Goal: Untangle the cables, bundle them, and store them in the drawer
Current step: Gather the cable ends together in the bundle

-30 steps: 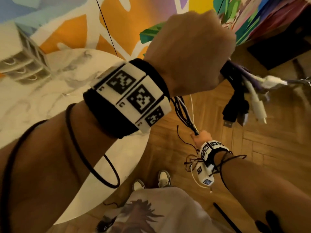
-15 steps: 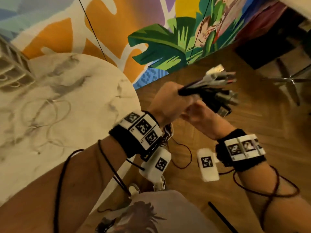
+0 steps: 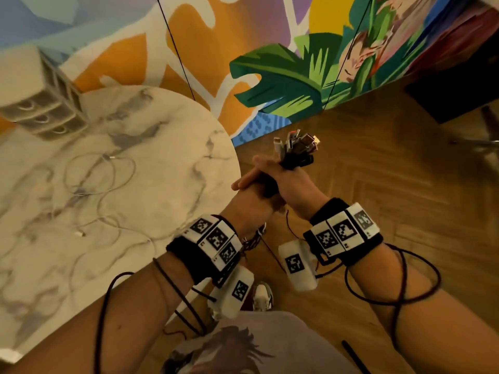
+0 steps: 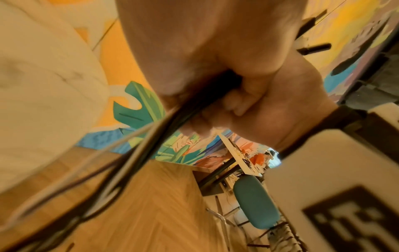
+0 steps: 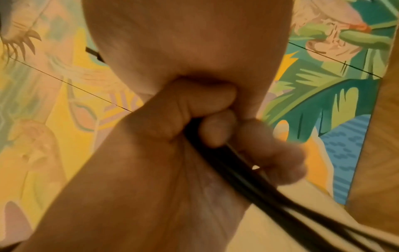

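A round marble desk [image 3: 167, 184] carries loose white cables [image 3: 102, 190] sprawled across its top, with a small drawer unit [image 3: 46, 103] at its far edge.

surface [image 3: 167, 168]: white marble with grey veins
cables [image 3: 294, 155]: mostly black bundle, white and silver plug ends at the top
loose cable [image 3: 102, 184]: white, lying on the marble
drawer unit [image 3: 40, 103]: pale white-grey
wall [image 3: 283, 76]: mural of green leaves with orange, yellow, blue and purple patches
floor [image 3: 378, 171]: brown herringbone wood
wristbands [image 3: 213, 247]: black, with white tiles bearing black square codes
chair [image 4: 254, 202]: teal
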`<action>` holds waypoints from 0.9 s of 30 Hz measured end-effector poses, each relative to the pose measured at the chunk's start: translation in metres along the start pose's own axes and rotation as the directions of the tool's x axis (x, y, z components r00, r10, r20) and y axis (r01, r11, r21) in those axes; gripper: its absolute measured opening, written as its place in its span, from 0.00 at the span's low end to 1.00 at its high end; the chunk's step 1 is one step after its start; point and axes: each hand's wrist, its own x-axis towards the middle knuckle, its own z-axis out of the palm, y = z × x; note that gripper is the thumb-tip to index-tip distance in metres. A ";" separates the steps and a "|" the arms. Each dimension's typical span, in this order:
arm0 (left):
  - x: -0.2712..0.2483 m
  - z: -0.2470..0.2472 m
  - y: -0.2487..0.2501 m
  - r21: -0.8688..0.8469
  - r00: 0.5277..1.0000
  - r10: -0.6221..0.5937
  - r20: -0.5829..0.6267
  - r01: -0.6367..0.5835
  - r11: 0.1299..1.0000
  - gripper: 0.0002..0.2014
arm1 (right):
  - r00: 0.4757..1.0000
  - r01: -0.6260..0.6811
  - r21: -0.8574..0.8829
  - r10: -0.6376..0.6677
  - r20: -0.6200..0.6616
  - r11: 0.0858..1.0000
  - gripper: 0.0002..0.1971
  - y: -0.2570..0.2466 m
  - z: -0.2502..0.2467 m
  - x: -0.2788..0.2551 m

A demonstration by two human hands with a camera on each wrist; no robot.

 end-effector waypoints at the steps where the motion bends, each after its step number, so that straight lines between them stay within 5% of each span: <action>1: 0.001 -0.003 -0.003 0.112 0.998 0.055 0.016 -0.056 0.992 0.18 | 0.999 -0.003 0.022 0.003 -0.033 1.000 0.24 0.000 0.002 0.001; 5: -0.005 -0.033 -0.006 0.459 0.971 0.203 -0.124 -0.125 0.880 0.17 | 0.992 -0.001 0.239 0.032 -0.124 0.971 0.21 -0.003 0.009 0.005; 7: -0.008 -0.046 0.006 0.390 0.872 0.374 -0.316 -0.240 0.889 0.15 | 0.992 0.060 0.259 -0.030 -0.120 0.964 0.19 -0.003 0.013 0.008; 9: -0.004 -0.058 0.017 0.302 0.791 0.492 -0.363 -0.400 0.865 0.05 | 0.992 0.115 0.183 -0.103 -0.071 0.976 0.20 0.000 0.018 0.011; 14: 0.005 -0.069 0.017 0.254 0.847 0.497 -0.188 -0.447 0.858 0.05 | 0.994 0.110 0.006 -0.110 0.013 0.994 0.25 0.011 0.028 0.010; 22: -0.009 -0.081 0.000 0.246 0.733 0.582 -0.352 -0.527 0.813 0.05 | 0.995 -0.039 -0.118 0.027 -0.099 0.992 0.20 0.016 0.044 0.023; 25: -0.012 -0.088 -0.005 0.239 0.730 0.580 -0.360 -0.529 0.814 0.04 | 0.986 0.039 0.002 -0.039 0.163 0.999 0.18 0.004 0.055 0.027; 27: -0.018 -0.095 -0.004 0.208 0.709 0.578 -0.404 -0.544 0.813 0.08 | 0.996 0.016 -0.060 -0.011 0.087 0.998 0.38 -0.002 0.066 0.028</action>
